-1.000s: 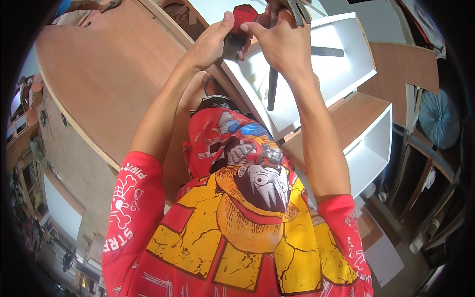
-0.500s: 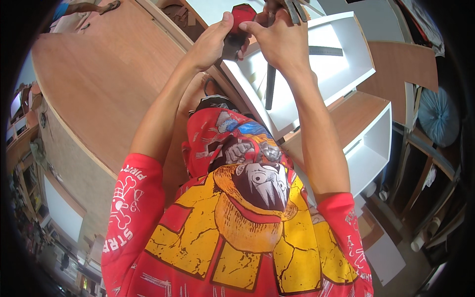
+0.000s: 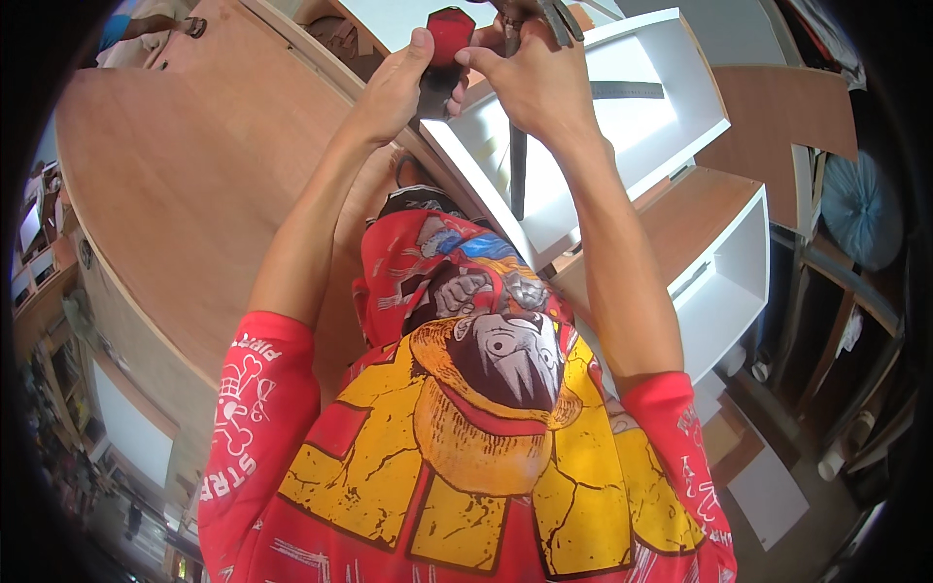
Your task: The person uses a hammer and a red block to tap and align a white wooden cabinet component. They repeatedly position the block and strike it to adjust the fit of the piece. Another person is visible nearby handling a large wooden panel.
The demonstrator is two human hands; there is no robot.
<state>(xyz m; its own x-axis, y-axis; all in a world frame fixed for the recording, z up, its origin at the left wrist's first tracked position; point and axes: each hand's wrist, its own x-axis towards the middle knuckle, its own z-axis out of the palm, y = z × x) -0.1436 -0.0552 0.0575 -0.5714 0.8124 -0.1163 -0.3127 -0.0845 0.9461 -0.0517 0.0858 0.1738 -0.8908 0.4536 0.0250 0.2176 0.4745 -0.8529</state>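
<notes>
My left hand [image 3: 397,92] is closed round a red-and-black tool [image 3: 450,37] with a faceted red end; its exact kind I cannot make out. At the top of the view my right hand [image 3: 544,83] is wrapped round a hammer, its claw [image 3: 559,21] showing above the knuckles. A dark handle [image 3: 518,180] hangs below that hand. My right thumb reaches toward the red end and seems to touch it. Under both hands lies an open white box [image 3: 622,131] with wooden outer sides. Inside it rests a grey ruled strip [image 3: 627,89], partly hidden by my right hand.
A large brown wooden panel [image 3: 214,146] spreads across the left. Another white-lined box [image 3: 724,282] stands to the right, near a brown board [image 3: 777,107] and a tied blue plastic bag [image 3: 862,209]. Another person's foot [image 3: 194,26] shows at the top left.
The view has shifted slightly, so hands and boxes sit a little further left and up. Both grips look the same. The dark handle's lower end has dropped slightly.
</notes>
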